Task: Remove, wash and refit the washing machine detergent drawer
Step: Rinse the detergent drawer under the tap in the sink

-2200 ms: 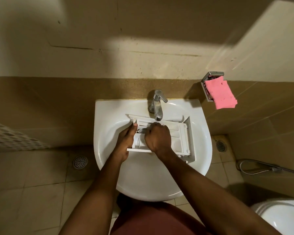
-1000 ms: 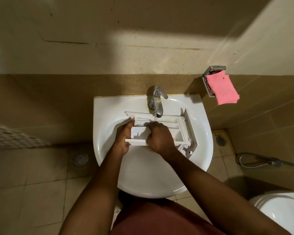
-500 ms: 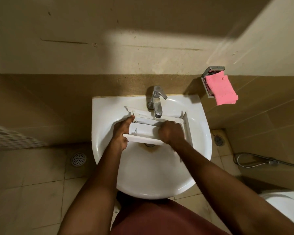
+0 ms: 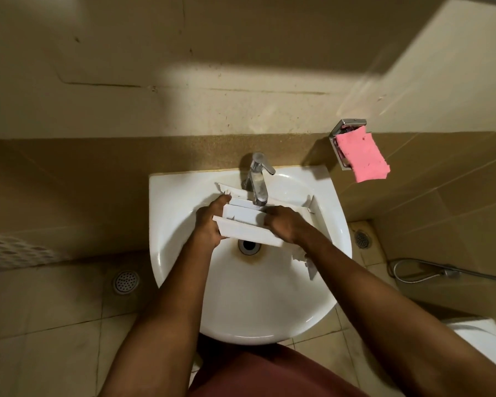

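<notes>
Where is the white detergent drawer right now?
Head view, centre: the detergent drawer is over the sink, just under the tap, gripped by the left hand and right hand.

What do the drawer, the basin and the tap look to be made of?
Detergent drawer: matte white plastic, probably; thin moulded walls. Basin: glossy white ceramic, judging by highlights. Tap: chromed metal, shiny reflections.

Light falls on the cream wall (image 4: 241,104) above tan tiles (image 4: 69,181); the beige tiled floor (image 4: 55,325) holds a round drain (image 4: 125,280).
</notes>
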